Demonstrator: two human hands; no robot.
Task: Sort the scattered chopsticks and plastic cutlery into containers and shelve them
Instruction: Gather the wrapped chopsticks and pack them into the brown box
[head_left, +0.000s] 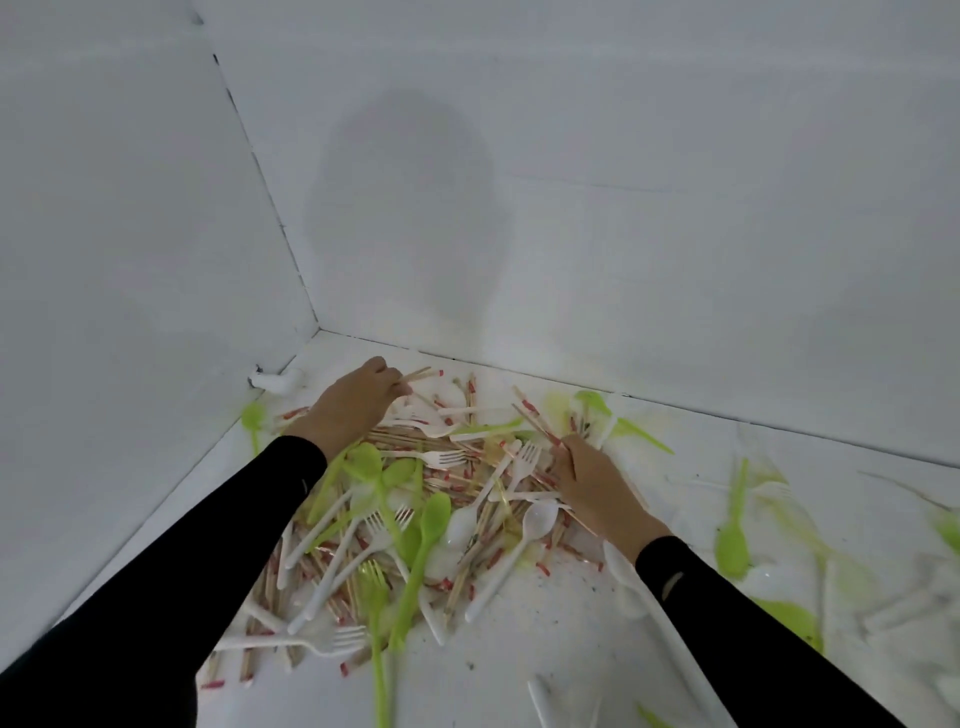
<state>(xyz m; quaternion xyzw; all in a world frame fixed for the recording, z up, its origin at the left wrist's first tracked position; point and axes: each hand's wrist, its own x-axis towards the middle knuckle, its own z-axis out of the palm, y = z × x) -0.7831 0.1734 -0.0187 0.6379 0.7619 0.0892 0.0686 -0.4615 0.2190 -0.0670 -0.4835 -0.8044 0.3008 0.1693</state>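
Observation:
A heap of wooden chopsticks (415, 441) with red bands lies mixed with white plastic forks (441, 458), white spoons (535, 519) and green spoons (434, 514) on a white surface in a corner. My left hand (353, 402) reaches over the far side of the heap and pinches a chopstick (418, 375) at its far edge. On the heap's right side my right hand (592, 483) grips a few chopsticks (535, 423) that stick out past its fingers toward the wall.
White walls (675, 234) close in the corner at the left and back. More green and white cutlery (732, 540) lies scattered to the right. A small white object (278, 382) sits at the foot of the left wall. No container is in view.

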